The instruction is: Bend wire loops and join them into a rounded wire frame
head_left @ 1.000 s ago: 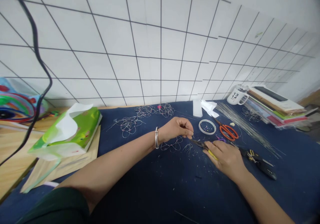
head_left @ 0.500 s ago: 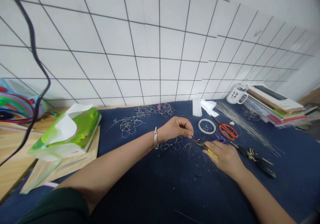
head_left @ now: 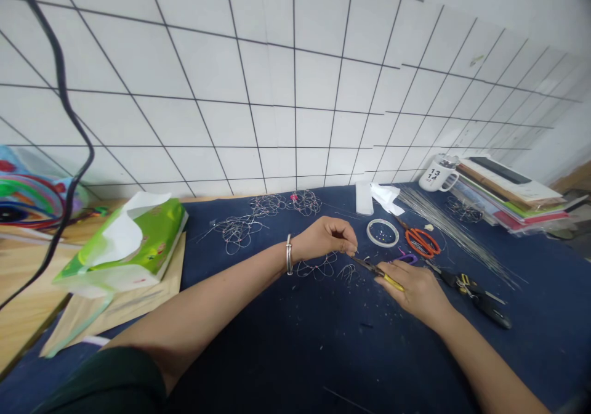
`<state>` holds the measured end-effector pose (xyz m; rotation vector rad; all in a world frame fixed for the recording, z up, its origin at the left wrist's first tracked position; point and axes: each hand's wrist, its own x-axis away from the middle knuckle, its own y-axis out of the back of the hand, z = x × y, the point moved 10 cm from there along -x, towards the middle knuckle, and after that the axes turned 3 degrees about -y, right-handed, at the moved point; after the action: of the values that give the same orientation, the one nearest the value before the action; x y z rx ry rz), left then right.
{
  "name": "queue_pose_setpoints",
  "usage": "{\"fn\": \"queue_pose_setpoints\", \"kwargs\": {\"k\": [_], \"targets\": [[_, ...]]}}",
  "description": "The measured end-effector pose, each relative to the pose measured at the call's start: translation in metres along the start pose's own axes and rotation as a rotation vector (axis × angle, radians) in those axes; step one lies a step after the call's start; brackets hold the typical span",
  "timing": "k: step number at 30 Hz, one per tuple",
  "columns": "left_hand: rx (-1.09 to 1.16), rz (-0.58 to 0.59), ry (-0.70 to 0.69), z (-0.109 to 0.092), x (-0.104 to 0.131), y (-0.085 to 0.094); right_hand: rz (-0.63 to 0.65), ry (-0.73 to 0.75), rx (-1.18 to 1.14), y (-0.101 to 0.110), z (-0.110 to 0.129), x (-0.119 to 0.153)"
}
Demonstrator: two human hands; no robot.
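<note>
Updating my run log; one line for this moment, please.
left hand: fingertips pinched | right hand: holding pliers | nearby: orange scissors, mug

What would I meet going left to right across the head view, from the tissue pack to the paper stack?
Tissue pack, leftmost wire loops, bracelet, left hand, bead dish, orange scissors, paper stack.
</note>
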<state>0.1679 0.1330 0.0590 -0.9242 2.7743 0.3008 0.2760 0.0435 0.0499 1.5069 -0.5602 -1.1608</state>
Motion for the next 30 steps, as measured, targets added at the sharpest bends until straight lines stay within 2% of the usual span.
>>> {"fn": "queue_pose_setpoints", "kwargs": {"k": [8,16,21,24,30], "targets": [[-0.008,-0.002,0.005,0.002,0.0,-0.001,0.033,-0.021,0.011,-0.004,-0.003,0.001],[0.004,-0.011,0.105,0.029,-0.002,0.001,0.045,-0.034,0.207,-0.002,-0.006,-0.002],[-0.096,-0.022,0.053,0.024,-0.004,0.004,0.061,-0.039,0.217,-0.004,-0.006,-0.003],[-0.124,-0.037,0.054,0.026,-0.004,0.005,0.043,-0.042,0.225,-0.001,-0.008,-0.004],[-0.048,-0.09,0.156,0.041,-0.002,0.008,-0.041,-0.061,0.251,0.015,-0.015,-0.003]]}}
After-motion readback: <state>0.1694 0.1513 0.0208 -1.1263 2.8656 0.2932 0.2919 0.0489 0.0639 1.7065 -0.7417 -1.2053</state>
